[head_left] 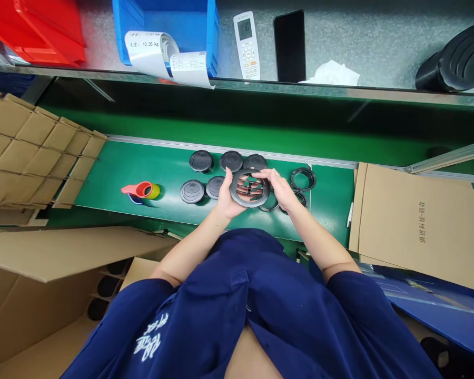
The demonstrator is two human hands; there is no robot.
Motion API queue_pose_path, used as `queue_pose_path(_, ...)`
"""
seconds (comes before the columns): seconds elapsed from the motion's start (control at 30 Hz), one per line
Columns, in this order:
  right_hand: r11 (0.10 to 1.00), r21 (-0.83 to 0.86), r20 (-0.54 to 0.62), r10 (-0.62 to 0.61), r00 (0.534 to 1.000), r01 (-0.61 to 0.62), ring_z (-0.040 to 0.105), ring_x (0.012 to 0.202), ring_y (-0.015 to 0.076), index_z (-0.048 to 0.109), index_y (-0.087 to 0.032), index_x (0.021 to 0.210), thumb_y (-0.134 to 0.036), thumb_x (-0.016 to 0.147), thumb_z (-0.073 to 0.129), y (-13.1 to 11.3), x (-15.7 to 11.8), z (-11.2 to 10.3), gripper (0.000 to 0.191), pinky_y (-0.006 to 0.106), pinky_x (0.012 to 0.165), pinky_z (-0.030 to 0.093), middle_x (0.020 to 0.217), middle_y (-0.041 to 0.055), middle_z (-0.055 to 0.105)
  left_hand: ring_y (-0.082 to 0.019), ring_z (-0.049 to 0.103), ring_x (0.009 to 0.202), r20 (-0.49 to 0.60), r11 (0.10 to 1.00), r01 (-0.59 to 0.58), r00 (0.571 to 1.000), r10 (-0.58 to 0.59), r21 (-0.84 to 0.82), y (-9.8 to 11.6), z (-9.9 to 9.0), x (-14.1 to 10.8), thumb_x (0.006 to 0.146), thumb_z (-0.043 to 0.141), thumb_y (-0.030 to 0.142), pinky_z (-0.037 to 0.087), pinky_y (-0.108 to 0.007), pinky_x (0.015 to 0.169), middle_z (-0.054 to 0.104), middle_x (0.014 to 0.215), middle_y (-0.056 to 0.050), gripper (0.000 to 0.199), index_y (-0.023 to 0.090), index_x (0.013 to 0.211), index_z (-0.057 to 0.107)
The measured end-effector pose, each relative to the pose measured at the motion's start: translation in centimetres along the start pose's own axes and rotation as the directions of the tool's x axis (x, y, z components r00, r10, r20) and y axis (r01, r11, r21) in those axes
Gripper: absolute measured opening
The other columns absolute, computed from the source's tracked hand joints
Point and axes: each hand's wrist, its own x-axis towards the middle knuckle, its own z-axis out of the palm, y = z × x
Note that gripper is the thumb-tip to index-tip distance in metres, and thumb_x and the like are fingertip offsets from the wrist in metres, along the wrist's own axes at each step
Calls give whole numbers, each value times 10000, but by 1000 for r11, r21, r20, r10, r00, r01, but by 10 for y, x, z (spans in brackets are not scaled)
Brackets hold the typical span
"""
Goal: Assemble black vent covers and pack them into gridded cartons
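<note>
The black vent point(251, 202) is held over the green table point(110, 173), between the round black caps point(191, 191) and the open black rings point(303, 179). The left hand point(229, 199) pinches its rim, thumb in front and fingers curled behind. The right hand point(281, 188) has its fingers bent against the upper right edge; where its thumb presses, I cannot tell. Fingertips show through the opening (whose they are is unclear), close behind the thin slats.

To handle this well, I would let the rim bear the grip and spare the slats, which look easy to bend. Pressure should stay even from both sides, so that the vent neither twists nor slips onto the caps below.
</note>
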Motion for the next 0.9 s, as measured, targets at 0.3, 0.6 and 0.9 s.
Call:
queue_pose_path(0.3,917,-316,379,-114,918,245,146,1564,401,336,-274,1627,-690,862,672,15,-45,41,933,628,1250,195,1714,143,167,-376,678,1178,-236,968,240,947,-218,69,-34,-55,6,929,487,724,538,-533,1032,755,1140,-170,692,150,1272,670)
queue_pose_path(0.6,775,-616,102,251,963,-137,298,1455,477,281,-148,1642,-596,760,793,93,-44,53,1114,655,1220,162,1619,277,267,-341,578,1319,-507,922,325,842,-181,210,-33,-90,13,881,612,698,460,-590,1084,594,1393,-228,695,216,1377,542)
queue_pose_path(0.9,796,-604,96,126,987,-43,69,1596,380,231,-114,1650,-568,995,505,82,-13,73,842,604,1268,54,1722,219,83,-223,714,904,-558,781,304,827,67,545,-25,-125,9,824,694,478,571,-364,843,733,1027,-160,368,150,988,664)
